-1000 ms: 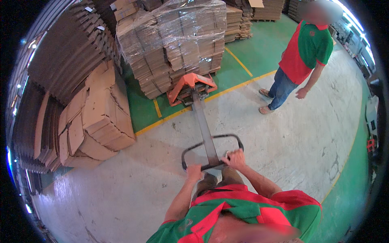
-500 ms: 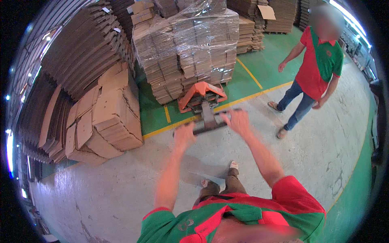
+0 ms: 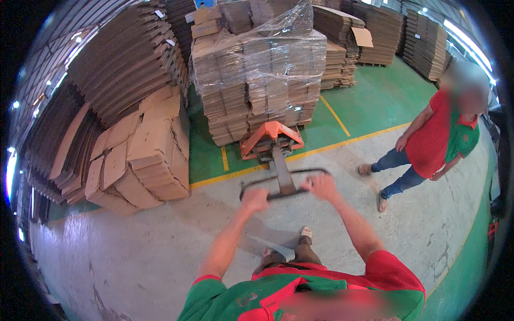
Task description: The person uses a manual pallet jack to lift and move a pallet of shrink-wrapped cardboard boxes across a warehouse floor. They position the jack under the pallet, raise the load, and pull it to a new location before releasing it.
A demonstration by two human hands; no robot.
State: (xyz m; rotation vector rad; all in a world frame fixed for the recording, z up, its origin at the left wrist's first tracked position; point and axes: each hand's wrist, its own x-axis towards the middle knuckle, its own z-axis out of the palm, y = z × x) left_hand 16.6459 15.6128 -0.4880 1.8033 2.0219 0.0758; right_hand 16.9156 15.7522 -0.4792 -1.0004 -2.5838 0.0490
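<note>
Both my hands grip the dark loop handle (image 3: 301, 193) of an orange pallet jack (image 3: 273, 132). My left hand (image 3: 255, 200) is closed round the left part of the loop's near bar. My right hand (image 3: 322, 187) closes on the right part. A grey shaft (image 3: 282, 167) runs from the loop to the jack's orange body. Beyond the jack stands a tall load of stacked flat cardboard (image 3: 225, 80), partly covered in clear plastic wrap. The jack's forks are hidden from sight.
To the left, bundled brown cardboard (image 3: 144, 155) sits before taller stacks (image 3: 118, 59). A co-worker (image 3: 428, 144) in a red and green shirt stands at the right. A yellow line (image 3: 227, 175) divides green floor from grey concrete. More cardboard stacks (image 3: 375, 32) stand behind.
The handle has tilted down toward me, with both hands still on it, and its loop shows more fully. The co-worker appears farther right and has turned. The whole view has shifted slightly.
</note>
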